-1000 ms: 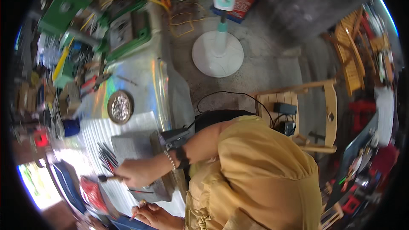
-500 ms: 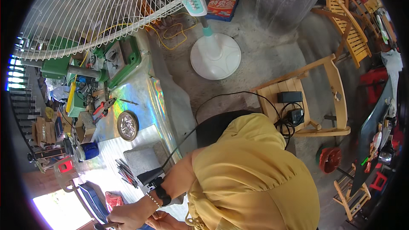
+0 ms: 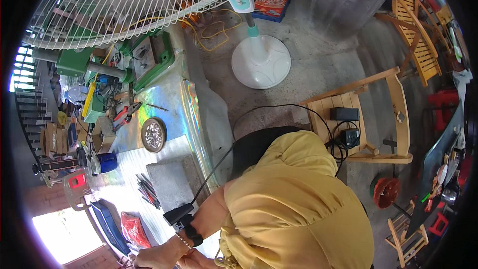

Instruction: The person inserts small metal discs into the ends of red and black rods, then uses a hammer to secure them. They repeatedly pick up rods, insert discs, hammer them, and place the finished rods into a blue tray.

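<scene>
At the lower edge, my right hand (image 3: 153, 257) is curled closed, and what it grips is cut off by the picture's edge. A black band and a small black device (image 3: 178, 216) with a cable sit on that wrist, above a beaded bracelet. Partly behind this wrist is my left hand (image 3: 196, 260), its fingers bent together; I cannot make out what they hold. A red plastic packet (image 3: 134, 230) lies close to my right hand. Beyond my forearm are a grey stone block (image 3: 172, 183) and several thin dark tools (image 3: 148, 191) on the worktable.
A round dish (image 3: 143, 138) of small shiny pieces and red-handled pliers (image 3: 127, 114) lie farther up the table. A green machine (image 3: 167, 62) stands at its far end. The white fan (image 3: 261, 62) is on the floor, and a wooden chair (image 3: 401, 114) carries black adapters (image 3: 344, 114).
My view has shifted, so most of the scene sits a little farther right. Both hands appear lower in the picture, and the dark tool end beside my right hand is now hardly visible.
</scene>
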### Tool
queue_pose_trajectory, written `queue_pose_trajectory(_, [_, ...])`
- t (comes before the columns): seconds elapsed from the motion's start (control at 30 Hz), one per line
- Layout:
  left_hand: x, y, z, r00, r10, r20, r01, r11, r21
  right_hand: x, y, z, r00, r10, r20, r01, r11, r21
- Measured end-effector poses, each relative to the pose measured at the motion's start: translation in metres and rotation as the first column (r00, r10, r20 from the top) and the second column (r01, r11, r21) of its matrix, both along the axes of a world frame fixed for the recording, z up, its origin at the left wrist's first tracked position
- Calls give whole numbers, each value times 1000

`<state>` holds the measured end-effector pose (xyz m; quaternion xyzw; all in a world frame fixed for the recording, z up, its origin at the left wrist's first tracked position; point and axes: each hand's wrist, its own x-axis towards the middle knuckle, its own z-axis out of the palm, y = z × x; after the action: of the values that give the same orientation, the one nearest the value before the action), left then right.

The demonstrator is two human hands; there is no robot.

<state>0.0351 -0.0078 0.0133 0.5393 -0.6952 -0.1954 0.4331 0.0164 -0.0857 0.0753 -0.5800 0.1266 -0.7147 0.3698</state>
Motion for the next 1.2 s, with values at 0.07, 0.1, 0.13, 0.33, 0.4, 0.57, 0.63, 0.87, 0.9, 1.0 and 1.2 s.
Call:
queue_pose_trajectory(0.07, [-1,0,-1,998,-16,-63,17,1000,25,-7,7,1,990,103,101,-99,994,-40])
queue_pose_trajectory(0.1, [-1,0,-2,994,-21,-103,24,999,36,-10,11,1,976,166,140,-159,985,-59])
queue_pose_trajectory(0.13, [-2,0,-3,989,-31,-142,38,998,50,-14,15,2,957,230,175,-219,972,-80])
queue_pose_trajectory(0.33, [-3,3,-8,915,-37,-401,95,987,127,-42,31,8,988,143,51,-147,984,103])
queue_pose_trajectory(0.4, [-1,6,-10,883,-7,-469,86,985,148,-49,37,5,971,204,128,-210,977,37])
queue_pose_trajectory(0.57, [0,7,-16,826,42,-563,80,978,191,-44,40,-1,991,132,20,-134,979,153])
queue_pose_trajectory(0.63, [-3,4,-16,820,26,-571,105,975,196,-34,34,3,997,76,-7,-74,991,109])
queue_pose_trajectory(0.87, [1,-5,-15,794,-29,-607,169,970,174,-7,35,20,999,33,20,-30,994,-101])
queue_pose_trajectory(0.9, [2,-5,-16,789,-34,-613,175,970,170,-5,37,23,994,53,94,-37,985,-167])
queue_pose_trajectory(1.0, [5,-5,-15,772,-40,-635,189,967,170,6,39,30,915,-302,266,365,902,-230])
queue_pose_trajectory(1.2, [13,-2,-14,738,-44,-673,210,963,166,50,33,25,982,164,-99,-182,957,-224])
